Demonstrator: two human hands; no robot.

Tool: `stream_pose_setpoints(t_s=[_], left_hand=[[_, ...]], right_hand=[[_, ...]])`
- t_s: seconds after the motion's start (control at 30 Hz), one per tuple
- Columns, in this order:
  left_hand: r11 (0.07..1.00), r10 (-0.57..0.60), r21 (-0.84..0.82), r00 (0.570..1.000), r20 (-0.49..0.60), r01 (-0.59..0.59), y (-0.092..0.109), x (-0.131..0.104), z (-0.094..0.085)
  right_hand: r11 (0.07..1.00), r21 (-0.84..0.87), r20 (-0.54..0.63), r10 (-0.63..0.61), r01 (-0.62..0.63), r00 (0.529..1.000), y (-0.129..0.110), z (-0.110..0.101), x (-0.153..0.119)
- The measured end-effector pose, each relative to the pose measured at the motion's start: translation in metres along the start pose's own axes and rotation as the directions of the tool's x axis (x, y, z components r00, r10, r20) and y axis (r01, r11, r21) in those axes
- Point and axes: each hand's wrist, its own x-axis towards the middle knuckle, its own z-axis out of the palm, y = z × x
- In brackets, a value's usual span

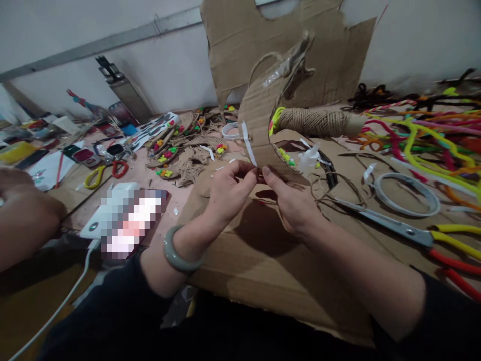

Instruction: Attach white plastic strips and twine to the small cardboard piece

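Observation:
A crescent-shaped cardboard piece point(259, 113) stands up in front of me, with clear tape near its top, a twine loop and a white strip point(248, 144) on its face. My left hand point(231, 193), a bangle on its wrist, pinches at the crescent's lower edge. My right hand point(291, 198) grips the same lower edge, thumb on the near face. The fingertips of both hands nearly meet there. Small yellow and green flowers show along the inner curve. Behind it lies a roll of twine point(313, 122).
Large scissors point(409, 231) and a tape ring point(408, 194) lie at right, below colourful cords point(432, 145). A power bank point(108, 208) and phone point(135, 223) are left, near another person's hand point(28, 215). Decorated twine crescents point(169, 150) and cardboard point(323, 55) stand behind.

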Motion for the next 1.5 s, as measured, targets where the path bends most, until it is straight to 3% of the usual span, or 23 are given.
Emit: stream_pose_setpoints(t_s=[0.3,0.7,1.2,1.5], left_hand=[[1.0,0.004,-0.024,1.0,-0.007,-0.004,-0.0024,-0.0006,0.0025],[0.996,-0.085,-0.042,0.996,-0.016,0.084,0.0003,-0.0006,0.0019],[0.996,-0.034,-0.081,0.999,-0.018,0.032,-0.0036,-0.0008,0.0029],[0.997,-0.061,-0.045,0.997,-0.042,0.059,-0.0012,-0.0012,0.0035]], right_hand=[[0.999,-0.009,0.004,0.048,-0.048,0.999,-0.0015,0.0005,-0.0012],[0.999,-0.019,0.06,0.041,-0.04,0.997,-0.0002,-0.0012,-0.001],[0.999,-0.041,0.08,0.033,-0.03,0.996,0.0014,-0.0031,0.0013],[0.997,-0.076,0.052,0.02,-0.016,0.998,0.002,-0.0023,0.0004]])
